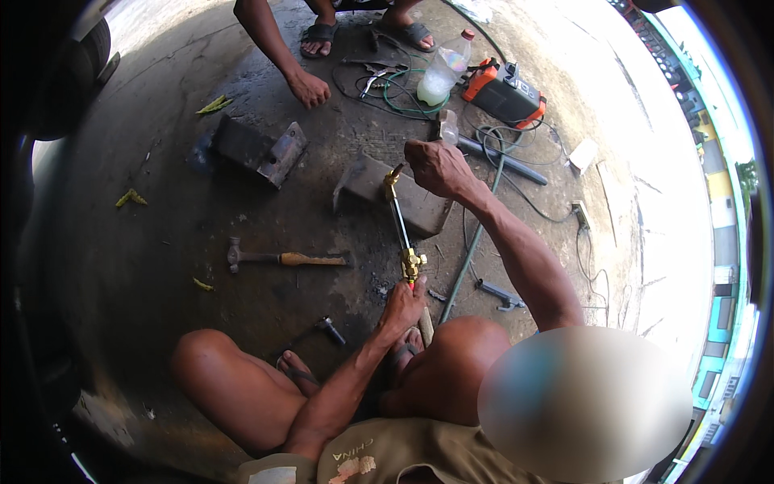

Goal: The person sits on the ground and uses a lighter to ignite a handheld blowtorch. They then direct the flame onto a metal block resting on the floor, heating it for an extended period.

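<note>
My left hand [405, 306] is wrapped round the handle of a brass gas torch [397, 211], just below its brass valves. The torch points away from me, its tip raised over a dark bent steel piece [427, 206]. Right beside the tip is my right hand [439, 167], its fingers pinched together; whatever they hold is hidden. A claw hammer [286, 258] with a wooden handle lies left of the torch. Farther off on the left sits a dark steel block with a flange plate [278, 157]. A bolt-like metal piece [330, 330] lies near my left foot.
Across from me, another person's closed hand [310, 89] hangs over the ground. An orange-and-black welding machine [508, 93], a plastic bottle [446, 71] and tangled cables stand at the far right. A long-handled hammer [508, 161] and a green hose [466, 270] lie at right.
</note>
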A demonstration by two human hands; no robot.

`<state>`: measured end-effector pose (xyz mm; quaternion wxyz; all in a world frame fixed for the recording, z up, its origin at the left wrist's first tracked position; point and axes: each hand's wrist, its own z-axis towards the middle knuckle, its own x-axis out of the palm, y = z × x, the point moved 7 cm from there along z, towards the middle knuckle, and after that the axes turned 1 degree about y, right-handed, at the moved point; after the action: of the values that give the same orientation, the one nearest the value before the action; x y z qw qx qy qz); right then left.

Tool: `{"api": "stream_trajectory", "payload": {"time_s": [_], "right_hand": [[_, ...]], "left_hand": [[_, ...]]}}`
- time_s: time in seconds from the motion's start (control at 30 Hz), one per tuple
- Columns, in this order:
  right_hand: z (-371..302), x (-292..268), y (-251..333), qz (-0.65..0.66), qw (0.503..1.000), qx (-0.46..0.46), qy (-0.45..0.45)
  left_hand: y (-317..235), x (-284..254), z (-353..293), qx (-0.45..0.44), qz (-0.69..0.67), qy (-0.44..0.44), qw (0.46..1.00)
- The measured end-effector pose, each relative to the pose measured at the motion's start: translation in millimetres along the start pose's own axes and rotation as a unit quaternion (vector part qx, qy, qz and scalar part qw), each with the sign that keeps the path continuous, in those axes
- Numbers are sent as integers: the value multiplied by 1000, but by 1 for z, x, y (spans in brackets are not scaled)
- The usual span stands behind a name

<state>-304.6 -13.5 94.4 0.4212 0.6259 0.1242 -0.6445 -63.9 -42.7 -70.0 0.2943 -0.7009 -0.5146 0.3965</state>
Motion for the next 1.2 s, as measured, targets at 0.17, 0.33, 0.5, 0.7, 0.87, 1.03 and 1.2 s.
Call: {"api": "stream_trajectory", "payload": {"time_s": [0.17, 0.33, 0.5, 0.7, 0.87, 1.03, 1.2], "right_hand": [[-9, -3, -9, -19, 1000, -10, -7], [-12, 5, -6, -27, 1000, -2, 2], [-10, 5, -6, -24, 1000, 2, 3], [-12, 6, -6, -22, 999, 21, 15], [-13, 6, -7, -6, 1000, 16, 4], [-13, 6, -9, -11, 999, 40, 11], [-12, 6, -9, -1, 999, 38, 11]], "left_hand": [[-5, 3, 1, 12, -22, 7, 1000], [-6, 0, -1, 4, -20, 14, 1000], [-13, -4, -5, 1, -27, 18, 999], [-10, -2, -3, -14, -30, 22, 999], [-9, -1, -3, -4, -35, 14, 999], [-5, 0, 0, 18, -13, -11, 1000], [-3, 1, 0, 17, -17, -11, 1000]]}}
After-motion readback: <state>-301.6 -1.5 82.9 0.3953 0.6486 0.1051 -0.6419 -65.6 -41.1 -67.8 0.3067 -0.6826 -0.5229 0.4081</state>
